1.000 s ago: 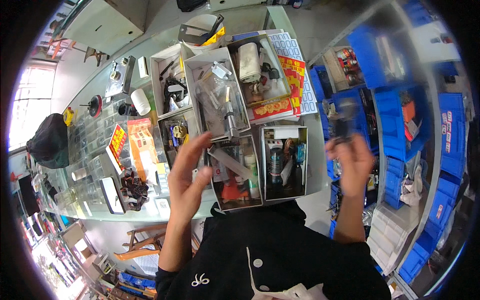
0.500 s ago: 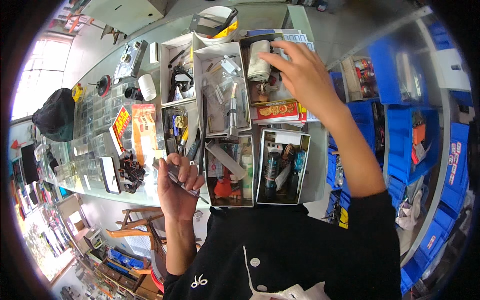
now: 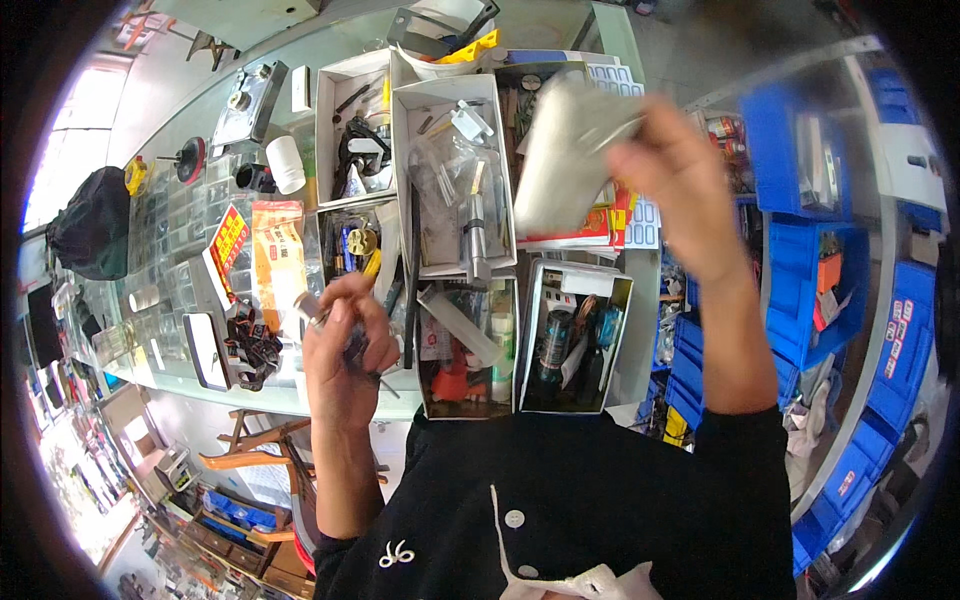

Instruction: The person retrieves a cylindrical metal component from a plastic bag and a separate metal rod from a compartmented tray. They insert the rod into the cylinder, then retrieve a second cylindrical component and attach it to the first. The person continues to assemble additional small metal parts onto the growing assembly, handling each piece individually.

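Glass-topped workbench (image 3: pixel 200 110) crowded with open white cardboard boxes (image 3: pixel 455 180) of metal hardware, blue storage bins (image 3: pixel 800 200) lining the person's right. Above the boxes, the right hand (image 3: pixel 670 170) pinches a pale grey cloth pouch (image 3: pixel 565 150), lifted clear of the clutter. Nearer the bench edge, the left hand (image 3: pixel 340 350) is clenched around a small metal cylinder part (image 3: pixel 315 310).

One head-worn fisheye view, looking steeply down from above the person's chest onto the cluttered table (image 3: pixel 300 400), close in, edges bending toward the rim.
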`<action>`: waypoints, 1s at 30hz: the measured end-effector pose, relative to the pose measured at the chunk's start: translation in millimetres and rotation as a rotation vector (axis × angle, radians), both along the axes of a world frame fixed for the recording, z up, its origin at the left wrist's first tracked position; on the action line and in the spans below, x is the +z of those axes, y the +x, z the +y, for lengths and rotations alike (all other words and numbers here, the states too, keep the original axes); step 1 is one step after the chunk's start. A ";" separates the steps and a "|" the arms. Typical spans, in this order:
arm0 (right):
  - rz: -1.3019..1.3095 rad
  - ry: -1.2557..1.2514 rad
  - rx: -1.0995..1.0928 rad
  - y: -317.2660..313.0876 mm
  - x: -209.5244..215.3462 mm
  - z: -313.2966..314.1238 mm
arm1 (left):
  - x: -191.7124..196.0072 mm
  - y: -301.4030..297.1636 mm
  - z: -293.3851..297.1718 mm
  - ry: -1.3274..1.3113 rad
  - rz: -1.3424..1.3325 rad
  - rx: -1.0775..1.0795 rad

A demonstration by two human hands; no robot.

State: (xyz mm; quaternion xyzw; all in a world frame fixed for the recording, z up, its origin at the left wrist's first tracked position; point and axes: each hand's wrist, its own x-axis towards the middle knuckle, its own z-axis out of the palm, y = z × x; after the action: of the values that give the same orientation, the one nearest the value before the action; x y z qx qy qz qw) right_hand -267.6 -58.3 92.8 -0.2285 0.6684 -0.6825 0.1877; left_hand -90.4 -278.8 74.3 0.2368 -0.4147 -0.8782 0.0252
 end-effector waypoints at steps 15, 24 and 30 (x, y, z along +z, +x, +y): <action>0.945 0.233 -0.052 66.1 -22.9 -51.1 | 1.9 -6.2 -1.2 -0.215 -0.019 0.010; 0.831 0.422 0.106 40.4 -38.2 -26.9 | -6.9 4.8 -5.3 -0.186 -0.067 0.024; 1.009 0.902 -0.004 -32.6 -59.8 -18.0 | -7.1 6.8 -4.7 -0.160 -0.074 0.023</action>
State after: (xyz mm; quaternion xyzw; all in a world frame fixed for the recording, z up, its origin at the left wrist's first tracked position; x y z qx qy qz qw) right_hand -300.2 -76.3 33.0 -0.4171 0.8940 -0.1469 -0.0717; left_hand -83.6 -283.5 67.2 0.2712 -0.4816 -0.8325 0.0389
